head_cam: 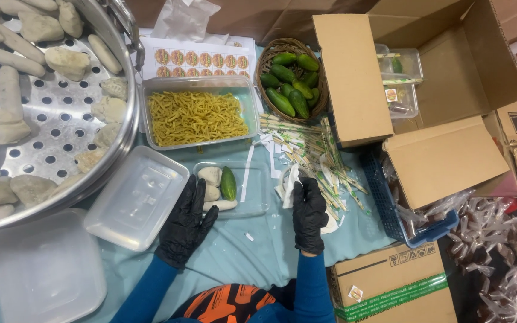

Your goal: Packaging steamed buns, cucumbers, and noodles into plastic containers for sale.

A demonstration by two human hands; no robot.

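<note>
The small clear plastic container (243,188) sits on the teal cloth (240,251), and everything else is placed from it. It is a shallow rectangular tray with rounded corners, its long axis running left to right across the view. Inside lie 1 small green cucumber (228,183), standing nearly upright in the view with its long axis pointing toward the far side of the table, and 3 pale dough pieces (210,176) stacked at the tray's left end. The left hand (185,224), in a black glove, rests at the container's near-left corner with fingers spread and open, fingertips touching the rim by the dough. The right hand (309,214), also gloved in black, is just right of the container, its fingers curled closed around a small white paper wrapper (290,185). Behind the container sits a larger tray of yellow noodles (195,116); beyond its right end lies a pile of wrapped chopsticks (309,152). To its left lies a clear lid (136,197), and farther left a perforated steamer tray (61,113).
</note>
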